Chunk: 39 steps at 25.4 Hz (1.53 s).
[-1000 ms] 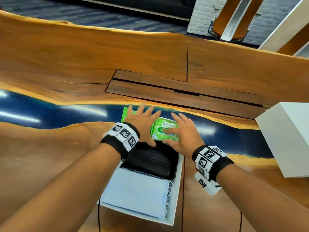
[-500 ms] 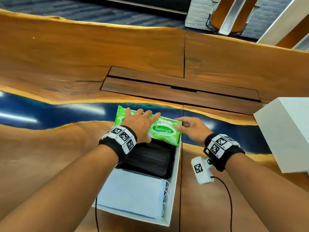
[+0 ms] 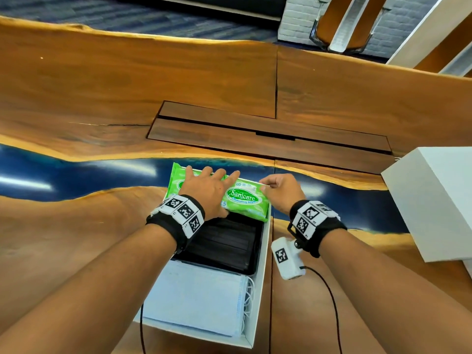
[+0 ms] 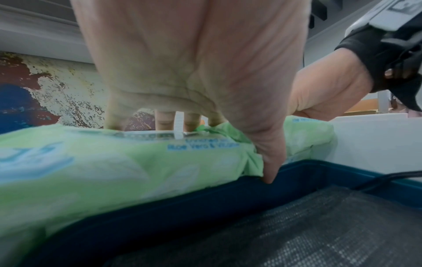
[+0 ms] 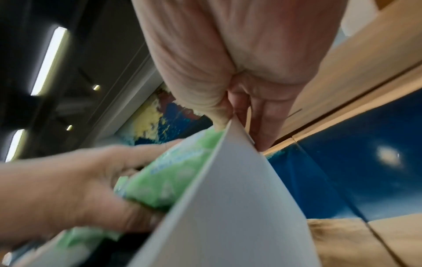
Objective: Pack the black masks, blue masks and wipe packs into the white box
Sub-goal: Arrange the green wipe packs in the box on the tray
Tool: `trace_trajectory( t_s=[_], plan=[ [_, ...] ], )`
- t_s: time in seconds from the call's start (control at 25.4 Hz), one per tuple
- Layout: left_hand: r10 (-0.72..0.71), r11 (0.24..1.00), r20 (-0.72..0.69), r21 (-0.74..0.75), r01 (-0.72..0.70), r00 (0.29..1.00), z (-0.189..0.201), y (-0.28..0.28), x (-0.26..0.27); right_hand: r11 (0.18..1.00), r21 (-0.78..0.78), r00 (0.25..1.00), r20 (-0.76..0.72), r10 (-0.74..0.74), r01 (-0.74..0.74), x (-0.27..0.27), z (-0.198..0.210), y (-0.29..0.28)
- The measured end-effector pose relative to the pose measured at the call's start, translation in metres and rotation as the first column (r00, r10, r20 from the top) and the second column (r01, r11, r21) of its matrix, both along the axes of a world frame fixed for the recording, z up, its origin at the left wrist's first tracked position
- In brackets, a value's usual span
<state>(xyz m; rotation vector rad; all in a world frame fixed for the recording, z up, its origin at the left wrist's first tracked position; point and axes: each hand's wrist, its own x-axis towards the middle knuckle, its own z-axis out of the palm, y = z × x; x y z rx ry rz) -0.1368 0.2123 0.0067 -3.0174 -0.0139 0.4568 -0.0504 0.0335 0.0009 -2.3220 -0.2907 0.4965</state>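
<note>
The open white box (image 3: pixel 263 277) lies lengthwise in front of me. Blue masks (image 3: pixel 194 300) fill its near end and black masks (image 3: pixel 224 244) its middle. A green wipe pack (image 3: pixel 242 200) sits at the far end, slightly above the rim. My left hand (image 3: pixel 212 180) presses flat on the pack with straight, spread fingers, and its thumb pushes down the pack's near edge (image 4: pixel 269 173). My right hand (image 3: pixel 270 186) pinches the box's right wall (image 5: pixel 228 198) near the far corner, thumb inside and fingers outside. The left hand hides the left part of the pack's top.
A large white box-shaped piece (image 3: pixel 434 200) stands on the table at the right. A dark wooden hatch panel (image 3: pixel 268 139) is set into the tabletop beyond the box. A blue resin strip (image 3: pixel 76 175) crosses the wooden table. Thin black cables (image 3: pixel 332 302) trail from my wrists.
My right hand has come off the wipe pack, moved right and taken hold of the box's right wall. The left hand has stayed pressing on the pack.
</note>
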Motion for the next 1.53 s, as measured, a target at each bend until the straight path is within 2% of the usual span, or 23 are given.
trace_trajectory(
  t_s=[0.08, 0.16, 0.28, 0.39, 0.59, 0.67, 0.71, 0.75, 0.83, 0.87, 0.94, 1.18, 1.38, 1.53],
  plan=[
    [0.002, 1.0, -0.006, 0.011, -0.002, 1.0, 0.001, -0.001, 0.001, 0.992, -0.078, 0.993, 0.053, 0.104, -0.1, -0.003, -0.004, 0.0],
    [0.003, 1.0, -0.007, 0.022, -0.003, 1.0, 0.0, -0.002, 0.0, 0.991, -0.02, 0.988, -0.078, 0.132, -0.134, -0.005, -0.007, -0.006],
    [0.015, 0.999, -0.003, 0.05, -0.015, 1.0, -0.003, -0.006, -0.002, 0.988, 0.141, 0.955, -0.279, 0.096, -0.058, -0.015, -0.004, -0.014],
    [0.025, 0.996, 0.026, 0.089, -0.027, 0.999, -0.008, -0.012, -0.004, 0.984, 0.173, 0.954, -0.29, 0.079, -0.029, -0.021, -0.003, -0.011],
    [0.028, 0.993, 0.03, 0.117, -0.032, 0.999, -0.013, -0.013, -0.005, 0.996, -0.083, 0.996, -0.089, 0.023, -0.031, -0.022, -0.005, 0.001],
    [0.031, 0.992, 0.012, 0.119, -0.032, 0.999, -0.013, -0.015, -0.004, 0.983, -0.157, 0.996, 0.004, 0.094, -0.092, -0.027, -0.001, 0.001],
    [0.032, 0.992, -0.008, 0.125, -0.031, 0.999, -0.012, -0.016, -0.005, 0.965, -0.2, 0.981, 0.058, 0.187, -0.172, -0.029, 0.001, 0.0],
    [0.035, 0.991, -0.029, 0.132, -0.031, 0.999, -0.011, -0.016, -0.005, 0.92, -0.272, 0.943, 0.098, 0.319, -0.283, -0.032, 0.005, -0.001],
    [0.037, 0.988, -0.064, 0.15, -0.027, 0.997, -0.009, -0.016, -0.004, 0.755, -0.476, 0.818, 0.117, 0.563, -0.451, -0.035, 0.009, -0.003],
    [0.036, 0.988, -0.077, 0.154, -0.024, 0.996, -0.008, -0.016, -0.004, 0.674, -0.558, 0.769, 0.097, 0.632, -0.484, -0.034, 0.011, -0.003],
    [0.038, 0.986, -0.083, 0.163, -0.024, 0.996, -0.006, -0.018, -0.005, 0.592, -0.646, 0.731, 0.076, 0.678, -0.483, -0.035, 0.008, -0.002],
    [0.004, 0.986, -0.067, 0.165, 0.007, 0.998, -0.006, -0.015, -0.005, 0.546, -0.718, 0.719, 0.091, 0.688, -0.431, -0.045, 0.002, 0.002],
    [-0.064, 0.995, -0.011, 0.079, 0.065, 0.998, -0.012, -0.002, -0.007, 0.521, -0.734, 0.723, 0.061, 0.688, -0.435, -0.044, 0.005, 0.006],
    [-0.086, 0.996, -0.024, 0.027, 0.087, 0.996, -0.01, 0.004, -0.006, 0.556, -0.716, 0.718, 0.111, 0.687, -0.422, -0.046, 0.012, 0.007]
  ],
)
